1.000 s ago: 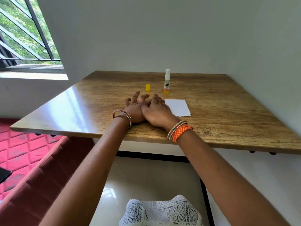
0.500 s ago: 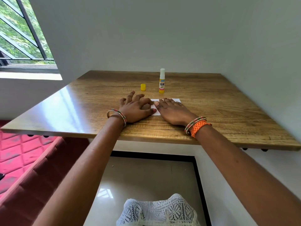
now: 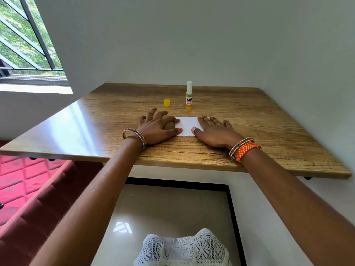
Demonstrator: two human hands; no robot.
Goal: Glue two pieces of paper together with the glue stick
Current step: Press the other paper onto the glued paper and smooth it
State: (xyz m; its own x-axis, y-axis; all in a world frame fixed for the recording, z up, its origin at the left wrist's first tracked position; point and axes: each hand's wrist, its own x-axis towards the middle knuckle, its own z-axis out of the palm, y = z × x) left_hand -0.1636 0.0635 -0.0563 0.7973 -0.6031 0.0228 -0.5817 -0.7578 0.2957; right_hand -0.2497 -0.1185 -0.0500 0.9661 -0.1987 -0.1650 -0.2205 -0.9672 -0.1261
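White paper (image 3: 187,126) lies flat on the wooden table (image 3: 249,120), long axis left-right, pinned between the left hand (image 3: 156,128) and right hand (image 3: 215,131), both spread flat, grasping nothing. Beyond it, the glue stick (image 3: 189,96) stands upright, uncapped, yellow cap (image 3: 167,103) to its left.

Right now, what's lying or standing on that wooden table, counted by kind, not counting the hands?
Glue stick, uncapped and upright: 1
Yellow cap: 1
White paper, visible as one patch; separate sheets cannot be told: 1
Total: 3
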